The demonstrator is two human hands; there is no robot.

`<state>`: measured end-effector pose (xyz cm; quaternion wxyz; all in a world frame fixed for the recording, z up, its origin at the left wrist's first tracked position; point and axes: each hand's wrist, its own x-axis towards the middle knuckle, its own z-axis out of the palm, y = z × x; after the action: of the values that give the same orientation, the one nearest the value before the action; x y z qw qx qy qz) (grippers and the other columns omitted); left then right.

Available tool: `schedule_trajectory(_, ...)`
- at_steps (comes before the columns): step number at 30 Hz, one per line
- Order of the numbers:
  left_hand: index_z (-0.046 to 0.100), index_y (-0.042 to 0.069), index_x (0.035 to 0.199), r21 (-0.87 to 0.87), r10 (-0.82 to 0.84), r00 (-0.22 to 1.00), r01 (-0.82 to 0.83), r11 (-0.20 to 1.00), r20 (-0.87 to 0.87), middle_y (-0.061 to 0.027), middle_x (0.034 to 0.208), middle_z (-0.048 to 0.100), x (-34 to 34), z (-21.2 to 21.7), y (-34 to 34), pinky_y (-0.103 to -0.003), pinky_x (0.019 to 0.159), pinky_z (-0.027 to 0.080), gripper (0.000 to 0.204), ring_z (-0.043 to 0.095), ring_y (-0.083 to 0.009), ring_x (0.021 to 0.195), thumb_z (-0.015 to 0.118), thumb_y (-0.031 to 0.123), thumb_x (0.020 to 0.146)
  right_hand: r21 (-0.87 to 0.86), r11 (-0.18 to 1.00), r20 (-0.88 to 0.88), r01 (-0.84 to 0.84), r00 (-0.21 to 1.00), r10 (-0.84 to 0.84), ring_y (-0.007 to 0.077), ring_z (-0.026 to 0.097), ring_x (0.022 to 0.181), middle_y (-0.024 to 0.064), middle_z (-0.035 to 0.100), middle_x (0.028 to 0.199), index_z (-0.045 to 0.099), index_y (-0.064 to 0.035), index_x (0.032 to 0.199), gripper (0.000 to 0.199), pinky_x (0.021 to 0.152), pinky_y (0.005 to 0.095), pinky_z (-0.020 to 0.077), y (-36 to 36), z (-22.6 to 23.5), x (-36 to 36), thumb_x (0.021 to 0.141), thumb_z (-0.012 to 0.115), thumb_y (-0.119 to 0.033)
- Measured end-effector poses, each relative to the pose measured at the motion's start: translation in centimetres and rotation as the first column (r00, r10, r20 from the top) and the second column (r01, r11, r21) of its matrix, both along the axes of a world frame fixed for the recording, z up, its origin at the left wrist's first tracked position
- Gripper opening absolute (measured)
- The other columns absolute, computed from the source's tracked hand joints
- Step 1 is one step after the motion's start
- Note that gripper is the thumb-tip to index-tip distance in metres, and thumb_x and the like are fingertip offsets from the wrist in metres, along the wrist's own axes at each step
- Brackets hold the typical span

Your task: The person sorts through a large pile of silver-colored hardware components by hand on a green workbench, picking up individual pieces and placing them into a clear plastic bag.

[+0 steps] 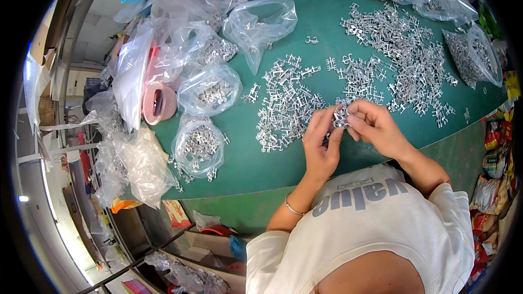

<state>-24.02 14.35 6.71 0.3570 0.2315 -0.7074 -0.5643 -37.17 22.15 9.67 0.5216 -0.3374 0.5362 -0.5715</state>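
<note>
Left hand (320,148) and right hand (381,129) meet above the near side of the counter (245,171); the fingers of both are closed in a pinch on the held clips (341,116). Exact count and fit unclear, as fingertips cover part of the metal. Main risk, in my judgement: a slip, since the clips look small, smooth and oddly shaped; uneven pressure between the two hands could flick one loose. The left pile (286,109) lies just left of the fingers and the small pile (362,79) just beyond them, so a dropped clip would probably be lost among lookalikes. The large pile (408,60), farther out to the right, sits near the small pile; a sweeping right wrist could mix them. The counter's edge runs on the body side of the fingers: a clip falling that way might reach the floor.
</note>
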Motion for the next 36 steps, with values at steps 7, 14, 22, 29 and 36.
schedule_trajectory(7,0.054,-0.005,0.112,0.052,-0.090,0.994,0.093,0.994,-0.054,-0.0108,0.096,0.056,0.1,-0.8,-0.2,-0.022,0.065,0.042,0.030,0.052,-0.0144,0.075,0.054,0.008,0.085,0.029,1.000,0.032,-0.005,0.999,0.004,0.0015,0.036,0.046,-0.0015,0.050,0.059,0.051,-0.0029,0.086,0.013,0.042,0.0190,0.0260,0.2,0.5,0.0,0.092,0.046,-0.013)
schedule_trajectory(14,0.053,-0.004,0.115,0.045,-0.071,0.996,0.073,0.996,-0.047,-0.0033,0.095,0.055,0.0,-0.5,-0.3,-0.016,0.054,0.034,0.034,0.045,-0.0039,0.066,0.056,0.013,0.087,-0.176,0.981,-0.541,0.078,0.825,-0.162,0.0147,0.045,0.046,0.0089,0.048,0.057,0.051,0.0013,0.082,0.012,0.044,0.0283,0.0338,-0.2,0.6,0.4,0.087,0.052,-0.009)
schedule_trajectory(22,0.054,-0.002,0.116,0.378,-0.009,0.996,0.044,0.925,-0.094,-0.0017,0.089,0.057,0.3,-0.4,0.3,-0.016,0.054,0.035,0.037,0.046,-0.0027,0.065,0.060,0.000,0.080,0.003,1.000,-0.401,-0.022,0.916,0.021,0.0090,0.038,0.046,0.0049,0.042,0.055,0.050,0.0004,0.079,0.018,0.043,0.0287,0.0292,-0.2,0.2,-0.1,0.089,0.049,-0.014)
schedule_trajectory(29,0.054,-0.003,0.116,-0.251,0.147,0.989,-0.139,0.958,0.013,-0.0089,0.084,0.054,0.0,-0.9,0.5,-0.021,0.052,0.036,0.033,0.045,-0.0111,0.059,0.054,-0.001,0.083,0.161,0.985,0.195,-0.069,0.980,0.036,0.0057,0.033,0.048,-0.0011,0.041,0.056,0.046,-0.0011,0.078,0.022,0.042,0.0259,0.0266,-0.3,0.3,0.6,0.092,0.046,-0.018)
schedule_trajectory(36,0.056,-0.003,0.113,-0.180,0.154,0.986,-0.140,0.974,0.064,-0.0084,0.079,0.054,0.2,0.0,0.5,-0.022,0.049,0.035,0.029,0.045,-0.0106,0.058,0.052,-0.002,0.084,-0.270,0.959,-0.700,0.087,0.666,-0.257,0.0183,0.050,0.046,0.0089,0.051,0.061,0.054,-0.0026,0.087,0.015,0.043,0.0296,0.0380,-0.2,-1.1,1.6,0.078,0.064,-0.010)
